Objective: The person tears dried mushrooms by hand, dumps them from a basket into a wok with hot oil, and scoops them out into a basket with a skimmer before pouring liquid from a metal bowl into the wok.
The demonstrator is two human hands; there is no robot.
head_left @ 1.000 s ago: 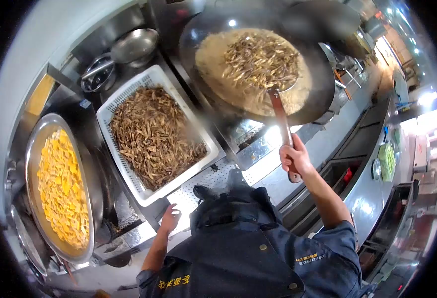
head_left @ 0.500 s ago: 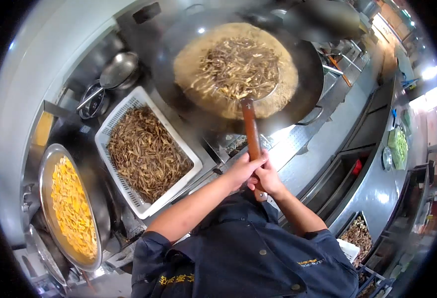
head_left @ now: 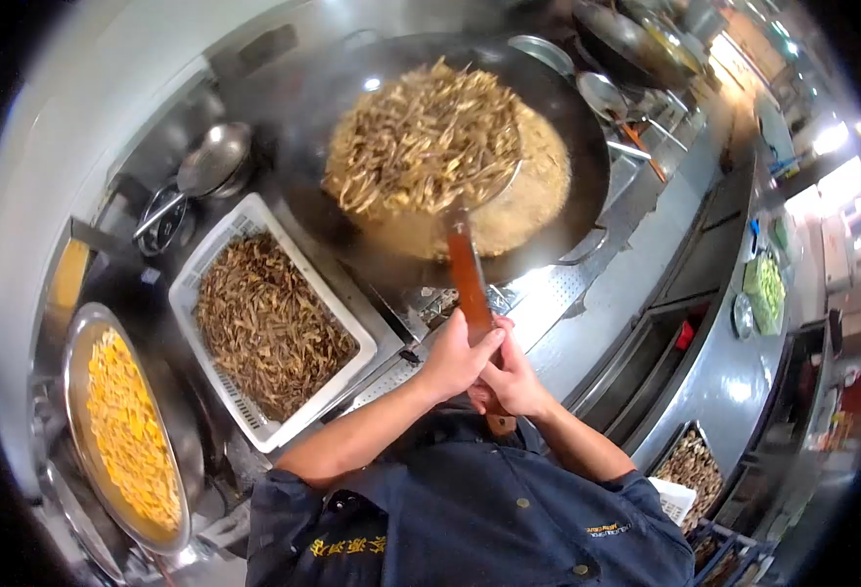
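My left hand (head_left: 458,360) and my right hand (head_left: 514,380) are both closed around the wooden handle of a large strainer (head_left: 468,279). The left is farther up the handle, the right close beside it near the handle's end. A heap of brown strips (head_left: 426,137), perhaps sliced mushrooms, fills the strainer and hides most of its bowl. Part of its metal rim shows on the right. It is over a big dark wok (head_left: 589,166) holding foamy tan liquid (head_left: 538,210). I cannot tell whether the strainer's underside still touches the liquid.
Left of the wok stands a white plastic basket (head_left: 317,276) of similar brown strips (head_left: 269,333). A steel bowl (head_left: 70,377) with yellow pieces (head_left: 132,430) is farther left. A ladle-like metal pan (head_left: 213,161) lies behind. On the right counter are a green bag (head_left: 765,293) and a tray of chopped food (head_left: 690,470).
The strainer has risen and shifted left, its brown strips now heaped above the liquid. Both hands have come slightly down and left in view, still on the handle. The camera view has shifted slightly.
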